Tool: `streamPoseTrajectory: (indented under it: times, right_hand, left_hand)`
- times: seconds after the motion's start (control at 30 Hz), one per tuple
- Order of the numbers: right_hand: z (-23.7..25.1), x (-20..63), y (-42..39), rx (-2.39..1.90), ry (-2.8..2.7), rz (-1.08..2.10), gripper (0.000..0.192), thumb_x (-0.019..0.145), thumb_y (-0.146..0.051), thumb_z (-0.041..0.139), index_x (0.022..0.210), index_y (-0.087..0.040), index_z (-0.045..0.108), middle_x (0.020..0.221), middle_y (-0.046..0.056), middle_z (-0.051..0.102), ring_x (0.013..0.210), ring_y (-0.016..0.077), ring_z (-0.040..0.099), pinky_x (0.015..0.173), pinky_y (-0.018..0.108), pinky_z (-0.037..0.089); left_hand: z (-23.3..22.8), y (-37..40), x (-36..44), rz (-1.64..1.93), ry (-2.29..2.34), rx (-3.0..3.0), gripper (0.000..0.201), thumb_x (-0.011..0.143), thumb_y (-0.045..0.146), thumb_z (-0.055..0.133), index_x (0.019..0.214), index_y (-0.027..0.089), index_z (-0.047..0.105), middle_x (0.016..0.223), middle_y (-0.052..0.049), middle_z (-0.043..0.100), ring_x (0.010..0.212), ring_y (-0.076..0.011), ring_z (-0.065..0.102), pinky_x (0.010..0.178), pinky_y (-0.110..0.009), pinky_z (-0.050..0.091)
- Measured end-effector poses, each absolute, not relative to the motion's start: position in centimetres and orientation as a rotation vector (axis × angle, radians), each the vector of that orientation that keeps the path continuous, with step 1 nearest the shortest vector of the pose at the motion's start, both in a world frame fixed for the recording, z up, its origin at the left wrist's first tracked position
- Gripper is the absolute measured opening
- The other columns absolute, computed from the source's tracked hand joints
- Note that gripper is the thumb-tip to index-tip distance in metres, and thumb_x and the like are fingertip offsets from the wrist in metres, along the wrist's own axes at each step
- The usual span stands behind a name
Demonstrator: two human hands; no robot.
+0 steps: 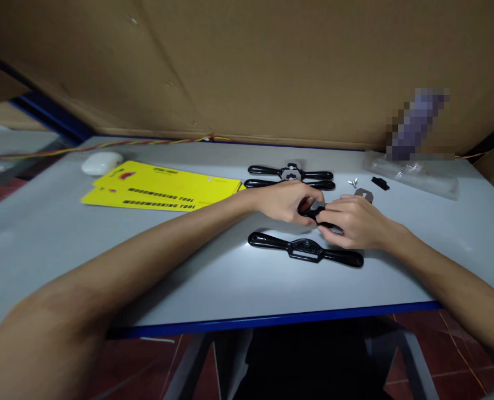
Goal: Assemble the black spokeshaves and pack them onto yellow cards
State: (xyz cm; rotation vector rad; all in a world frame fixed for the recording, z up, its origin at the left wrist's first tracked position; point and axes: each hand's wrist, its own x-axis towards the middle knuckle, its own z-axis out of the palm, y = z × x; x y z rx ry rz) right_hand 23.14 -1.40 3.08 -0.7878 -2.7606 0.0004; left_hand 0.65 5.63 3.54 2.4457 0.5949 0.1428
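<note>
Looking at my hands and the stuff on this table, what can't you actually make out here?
- Small black part, head view: pinched between the left hand and right hand; fingers cover most of it, so its shape is unclear.
- Object behind the plastic bag: pixelated, unreadable.
- Grey plate: partly hidden by the right hand.
- Tiny metal piece: too small to identify.
- Small print on the yellow cards: too small to read.
</note>
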Motion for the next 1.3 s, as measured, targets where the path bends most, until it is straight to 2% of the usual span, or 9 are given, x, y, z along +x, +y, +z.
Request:
streamPoseTrajectory:
  times: [0.27,0.4,0.53,0.7,0.87,0.97,1.2,1.3]
  right_hand:
    - [3.4,23.6,-1.1,-0.81,-2.71,-0.042,0.028,0.093,-0.018,0.048,0.097,-0.02,0.075,0.076,0.004,0.071,0.062,0.0166,0.049,0.069,0.034,0.033]
    - [3.4,23.6,-1.2,-0.927,-2.701,-0.054,0.022,0.092,-0.02,0.05,0.09,-0.019,0.072,0.073,0.005,0.069,0.062,0.0175,0.048,0.069,0.035,0.031]
    - [3.5,23.5,-1.2,-0.936,-2.723,0.006,0.019,0.09,-0.02,0.05,0.081,-0.019,0.067,0.069,0.003,0.064,0.061,0.0163,0.044,0.067,0.035,0.028]
    - [3.6,23.3,-1.4,-0.819,-2.761,0.064,0.019,0.091,-0.021,0.049,0.083,-0.019,0.066,0.072,0.003,0.065,0.062,0.016,0.044,0.066,0.034,0.028]
    - [4.1,23.7,-1.3,-0.992,-2.744,0.096,0.015,0.092,-0.024,0.052,0.098,-0.02,0.064,0.076,0.003,0.066,0.064,0.0173,0.048,0.064,0.034,0.026]
    - [4.4,24.1,-1.0,-1.101,-2.748,0.182,0.02,0.093,-0.028,0.054,0.109,-0.019,0.061,0.076,0.002,0.065,0.065,0.0182,0.05,0.063,0.033,0.025]
    - [4.8,24.5,-0.7,-1.155,-2.731,0.26,0.024,0.093,-0.031,0.055,0.113,-0.019,0.062,0.074,0.0,0.062,0.061,0.0169,0.045,0.062,0.032,0.026]
    - [4.7,24.5,-0.7,-1.142,-2.722,0.261,0.028,0.094,-0.032,0.054,0.115,-0.017,0.064,0.074,0.001,0.062,0.062,0.0174,0.046,0.063,0.032,0.026]
  left_hand:
    - [3.6,5.5,0.6,0.147,0.588,2.429,0.023,0.077,0.038,0.069,0.089,0.019,0.064,0.065,0.004,0.055,0.059,-0.0124,0.051,0.061,-0.027,0.036]
    - [3.6,5.6,0.6,0.164,0.584,2.435,0.022,0.077,0.038,0.07,0.086,0.019,0.061,0.065,0.004,0.055,0.057,-0.0118,0.05,0.06,-0.027,0.036]
    - [3.4,5.7,0.5,0.16,0.584,2.435,0.024,0.078,0.039,0.07,0.09,0.019,0.064,0.065,0.005,0.055,0.058,-0.0121,0.051,0.06,-0.027,0.036]
    - [3.4,5.7,0.6,0.15,0.588,2.429,0.026,0.077,0.038,0.07,0.093,0.018,0.066,0.066,0.004,0.056,0.06,-0.0124,0.053,0.06,-0.027,0.036]
    - [3.4,5.8,0.6,0.162,0.605,2.437,0.024,0.077,0.041,0.071,0.085,0.02,0.062,0.067,0.003,0.056,0.058,-0.0121,0.05,0.059,-0.028,0.036]
    - [3.5,5.7,0.6,0.17,0.608,2.445,0.026,0.078,0.042,0.072,0.084,0.02,0.061,0.066,0.004,0.056,0.056,-0.0116,0.047,0.058,-0.028,0.035]
    - [3.4,5.7,0.6,0.151,0.605,2.443,0.033,0.079,0.044,0.072,0.099,0.018,0.066,0.07,0.004,0.059,0.057,-0.0112,0.048,0.059,-0.027,0.035]
    - [3.4,5.7,0.5,0.163,0.597,2.446,0.031,0.079,0.044,0.072,0.096,0.019,0.065,0.069,0.004,0.059,0.056,-0.011,0.047,0.06,-0.027,0.035]
